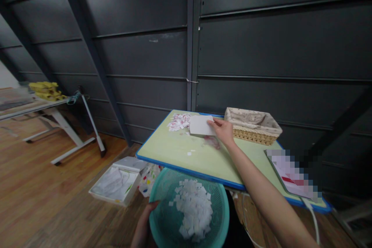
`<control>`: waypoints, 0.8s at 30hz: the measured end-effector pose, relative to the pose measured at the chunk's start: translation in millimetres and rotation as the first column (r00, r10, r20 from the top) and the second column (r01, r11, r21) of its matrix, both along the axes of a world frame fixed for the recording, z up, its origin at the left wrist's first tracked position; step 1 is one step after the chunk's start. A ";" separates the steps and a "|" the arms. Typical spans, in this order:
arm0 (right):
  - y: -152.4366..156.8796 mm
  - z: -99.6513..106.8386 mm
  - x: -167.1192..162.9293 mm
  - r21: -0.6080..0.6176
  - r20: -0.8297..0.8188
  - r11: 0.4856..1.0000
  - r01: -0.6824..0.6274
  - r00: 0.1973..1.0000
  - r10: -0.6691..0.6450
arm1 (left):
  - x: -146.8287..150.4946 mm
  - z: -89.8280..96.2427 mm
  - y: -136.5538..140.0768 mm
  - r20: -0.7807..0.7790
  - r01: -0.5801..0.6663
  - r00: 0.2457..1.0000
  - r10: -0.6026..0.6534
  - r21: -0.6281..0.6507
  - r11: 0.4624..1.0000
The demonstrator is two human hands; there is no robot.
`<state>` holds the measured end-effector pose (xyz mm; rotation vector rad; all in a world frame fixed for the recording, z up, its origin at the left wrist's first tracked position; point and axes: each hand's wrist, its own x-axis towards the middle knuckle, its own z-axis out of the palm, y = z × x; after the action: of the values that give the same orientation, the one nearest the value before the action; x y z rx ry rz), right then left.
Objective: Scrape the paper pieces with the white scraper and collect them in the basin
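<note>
My right hand (223, 128) pinches the right edge of a flat white card (200, 124), held over a pale yellow-green table (171, 147) with a blue rim. Just left of the card lies a pile of small white paper pieces with reddish marks (178, 121). Below the table's front edge is a teal plastic basket (160, 221) with a heap of small white paper squares (195, 207) inside. The thumb of my left hand (148, 212) lies over the basket's left rim, and its other fingers are hidden outside the wall.
A cloth-lined wicker basket (255, 136) stands at the table's back right. A partly blurred-out flat device (286, 178) with a white cable lies at the right. On the floor sits an open white box (113, 188). Another table (37, 109) holds yellow bundles (48, 91).
</note>
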<state>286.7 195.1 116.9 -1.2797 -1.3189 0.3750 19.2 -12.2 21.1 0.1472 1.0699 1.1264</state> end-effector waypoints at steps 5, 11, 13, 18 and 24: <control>-4.6 2.2 2.1 -0.055 -0.004 0.993 -0.103 0.995 0.102 | -7.6 -8.5 3.4 0.075 0.060 0.996 -0.057 -0.045 0.997; -10.4 3.8 0.7 -0.129 -0.037 0.958 -0.255 0.967 0.253 | -6.3 -1.5 4.0 0.134 0.008 0.991 0.003 -0.082 0.997; -11.1 3.3 -2.9 -0.137 -0.003 0.957 -0.257 0.966 0.259 | -5.2 0.7 3.4 0.136 0.008 0.991 0.006 -0.098 0.995; -7.5 -0.6 -2.6 -0.123 0.037 0.971 -0.206 0.977 0.211 | -5.4 -2.8 1.0 0.046 0.010 0.999 -0.009 -0.023 1.000; -4.9 -3.2 0.7 -0.119 0.034 0.970 -0.211 0.976 0.216 | -6.2 -7.1 2.8 0.051 0.015 0.999 -0.013 -0.038 0.999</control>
<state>287.5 190.2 113.7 -1.2504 -1.4985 0.5819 13.0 -9.4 14.0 0.0952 1.0433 1.0906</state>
